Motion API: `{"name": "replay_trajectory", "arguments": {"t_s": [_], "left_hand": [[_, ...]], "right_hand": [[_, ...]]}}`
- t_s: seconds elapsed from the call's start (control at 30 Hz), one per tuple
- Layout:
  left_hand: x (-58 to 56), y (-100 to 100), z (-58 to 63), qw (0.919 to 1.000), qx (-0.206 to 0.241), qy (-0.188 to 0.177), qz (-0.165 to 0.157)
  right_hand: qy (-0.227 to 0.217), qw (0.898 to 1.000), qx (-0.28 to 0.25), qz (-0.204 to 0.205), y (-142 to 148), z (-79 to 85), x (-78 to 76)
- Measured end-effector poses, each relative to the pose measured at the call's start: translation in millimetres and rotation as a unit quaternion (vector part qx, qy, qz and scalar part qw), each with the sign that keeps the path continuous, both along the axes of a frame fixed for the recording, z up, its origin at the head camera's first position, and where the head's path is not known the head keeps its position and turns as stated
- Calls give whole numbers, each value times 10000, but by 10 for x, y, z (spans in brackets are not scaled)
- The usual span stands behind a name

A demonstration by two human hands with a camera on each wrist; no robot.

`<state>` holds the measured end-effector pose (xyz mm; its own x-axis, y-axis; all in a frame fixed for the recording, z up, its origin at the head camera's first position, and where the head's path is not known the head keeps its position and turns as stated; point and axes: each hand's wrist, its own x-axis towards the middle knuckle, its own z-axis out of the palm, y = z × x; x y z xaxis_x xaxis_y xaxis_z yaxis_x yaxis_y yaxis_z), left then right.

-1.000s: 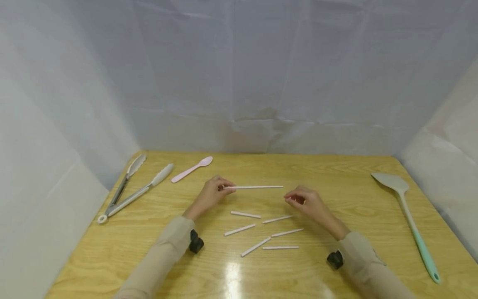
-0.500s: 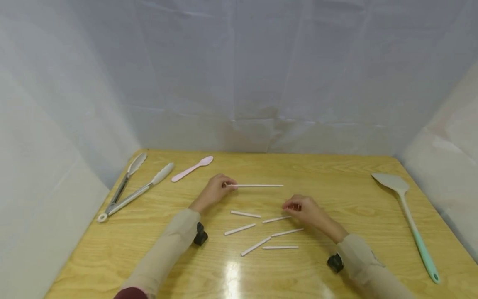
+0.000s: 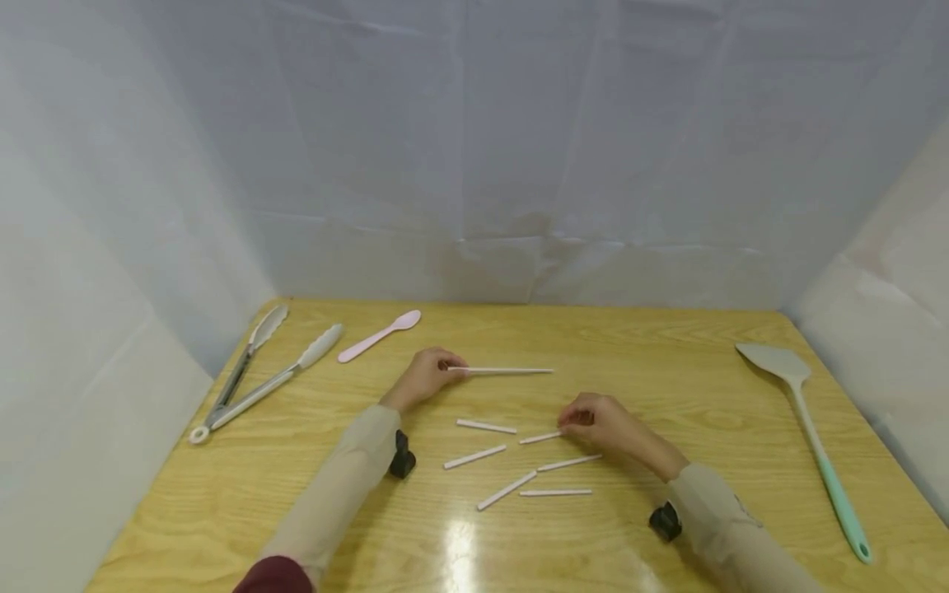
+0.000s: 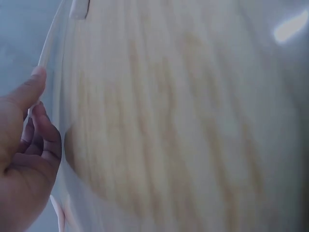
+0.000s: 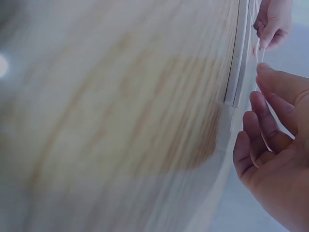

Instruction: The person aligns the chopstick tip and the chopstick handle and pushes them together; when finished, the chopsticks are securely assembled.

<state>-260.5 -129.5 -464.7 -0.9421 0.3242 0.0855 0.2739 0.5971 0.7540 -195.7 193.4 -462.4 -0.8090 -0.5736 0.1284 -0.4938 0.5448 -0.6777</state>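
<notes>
My left hand (image 3: 425,379) pinches one end of a long white chopstick (image 3: 511,371), which points right, roughly level. In the left wrist view, thumb and index finger of that hand (image 4: 26,159) grip the chopstick (image 4: 47,43). Lower right, my right hand (image 3: 608,424) has thumb and fingertips at the right end of a short white stick (image 3: 539,438), hiding that end. The right wrist view shows its curled fingers (image 5: 263,128). Several more short sticks lie below, among them one at upper left (image 3: 485,426), one at lower left (image 3: 507,491) and one at lower right (image 3: 556,492).
Metal tongs (image 3: 255,399) lie spread at the left, and beside them a pink spoon (image 3: 378,336). A spatula (image 3: 804,412) with a green handle end lies at the right. Pale sheets (image 3: 474,148) stand around the wooden table (image 3: 667,338).
My right hand has moved down and slightly left, from beside the long chopstick's tip onto the right end of a short stick. The left hand still holds the chopstick in nearly the same place.
</notes>
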Motion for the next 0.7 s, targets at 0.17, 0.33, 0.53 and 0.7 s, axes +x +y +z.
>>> {"name": "replay_trajectory", "arguments": {"t_s": [0.17, 0.33, 0.53, 0.7], "left_hand": [[-40, 20, 2, 9999, 30, -108, 14], [-86, 41, -6, 9999, -7, -171, 25], [-149, 62, -36, 9998, -12, -189, 41], [-176, 74, -26, 9996, -152, -217, -42]], "right_hand": [[-145, 9999, 58, 54, 10, -14, -19], [-320, 9993, 151, 81, 22, -17, -35], [-309, 9989, 250, 233, 13, -27, -47], [-285, 9989, 220, 315, 8, -38, -50]]}}
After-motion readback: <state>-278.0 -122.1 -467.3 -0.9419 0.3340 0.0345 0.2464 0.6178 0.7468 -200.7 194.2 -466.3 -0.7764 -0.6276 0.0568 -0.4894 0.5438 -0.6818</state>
